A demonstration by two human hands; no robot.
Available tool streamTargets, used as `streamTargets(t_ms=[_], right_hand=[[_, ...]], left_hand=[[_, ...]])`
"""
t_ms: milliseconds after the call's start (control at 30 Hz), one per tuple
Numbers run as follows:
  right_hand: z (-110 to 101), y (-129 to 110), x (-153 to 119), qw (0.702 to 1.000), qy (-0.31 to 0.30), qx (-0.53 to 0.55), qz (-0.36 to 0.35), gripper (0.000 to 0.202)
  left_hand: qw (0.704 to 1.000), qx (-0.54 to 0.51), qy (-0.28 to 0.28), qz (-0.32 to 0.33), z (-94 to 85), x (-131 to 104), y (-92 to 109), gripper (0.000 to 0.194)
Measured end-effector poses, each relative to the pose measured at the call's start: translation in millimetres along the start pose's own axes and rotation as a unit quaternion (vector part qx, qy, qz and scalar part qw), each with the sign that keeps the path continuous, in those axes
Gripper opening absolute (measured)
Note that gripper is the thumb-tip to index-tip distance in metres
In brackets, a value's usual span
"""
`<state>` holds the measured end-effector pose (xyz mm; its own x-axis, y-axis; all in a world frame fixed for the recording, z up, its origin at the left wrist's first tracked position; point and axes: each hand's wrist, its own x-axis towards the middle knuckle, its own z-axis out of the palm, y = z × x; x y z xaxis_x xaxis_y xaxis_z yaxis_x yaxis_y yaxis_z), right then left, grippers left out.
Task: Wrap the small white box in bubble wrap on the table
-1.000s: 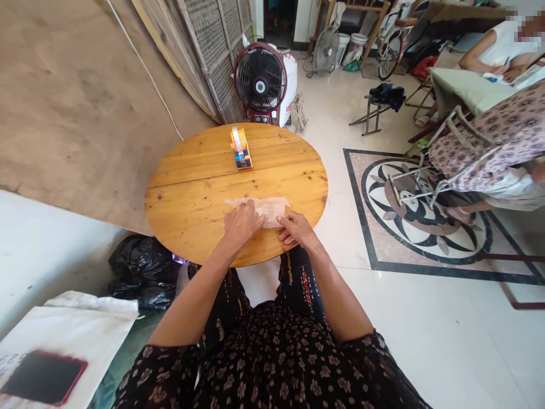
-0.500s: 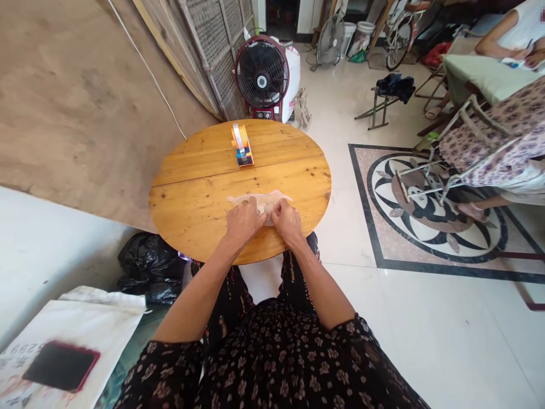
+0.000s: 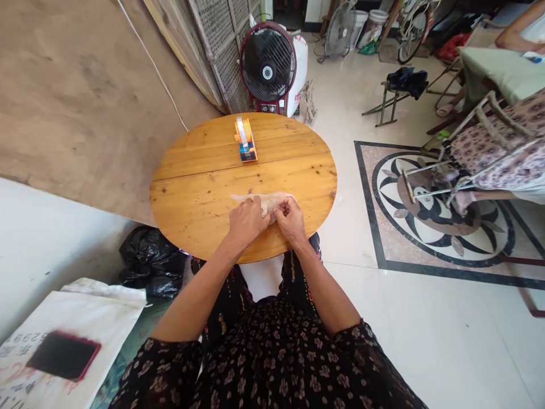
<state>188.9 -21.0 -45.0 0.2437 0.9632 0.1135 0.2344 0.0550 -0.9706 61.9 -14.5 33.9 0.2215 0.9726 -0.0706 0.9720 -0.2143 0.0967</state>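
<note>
While pressing bent-fingered left hand [image 3: 247,220] onto translucent film [image 3: 269,200] on round wooden table [image 3: 191,193], near side, pinched film's right part with right hand [image 3: 291,221]; couldn't tell left grip. Saw tape dispenser [image 3: 246,140] far side.

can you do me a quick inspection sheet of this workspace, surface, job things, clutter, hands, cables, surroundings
Surface: wooden table, with a seam across it and dark knots.
Job's things: thin sheet on the table's near half, partly hidden by the hands; tape dispenser near the far edge.
Clutter: phone on a white bag, black bags left of the table.
Hands: left hand and right hand both at the sheet; exact grip too small to tell.
Cables: white cord along the wood board.
Surroundings: red-framed fan beyond the table, stool to the right.
</note>
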Motion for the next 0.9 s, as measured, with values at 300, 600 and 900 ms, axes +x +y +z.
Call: streamTargets(t_ms=[300,600,900], right_hand=[[3.9,-10.8,-12.5,0.989,-0.049,0.14,0.021,0.028],[0.1,-17.2,-23.1,0.971,-0.067,0.219,0.072,0.032],[11.2,-12.8,-18.2,0.99,-0.089,0.109,0.005,0.035]], left_hand=[[0.999,-0.047,-0.015,0.01,-0.3,0.9,-11.0,0.028],[0.973,-0.175,-0.025,0.145,-1.0,1.1,-38.0,0.013],[0.969,-0.146,-0.011,0.2,13.2,4.8,-52.2,0.03]])
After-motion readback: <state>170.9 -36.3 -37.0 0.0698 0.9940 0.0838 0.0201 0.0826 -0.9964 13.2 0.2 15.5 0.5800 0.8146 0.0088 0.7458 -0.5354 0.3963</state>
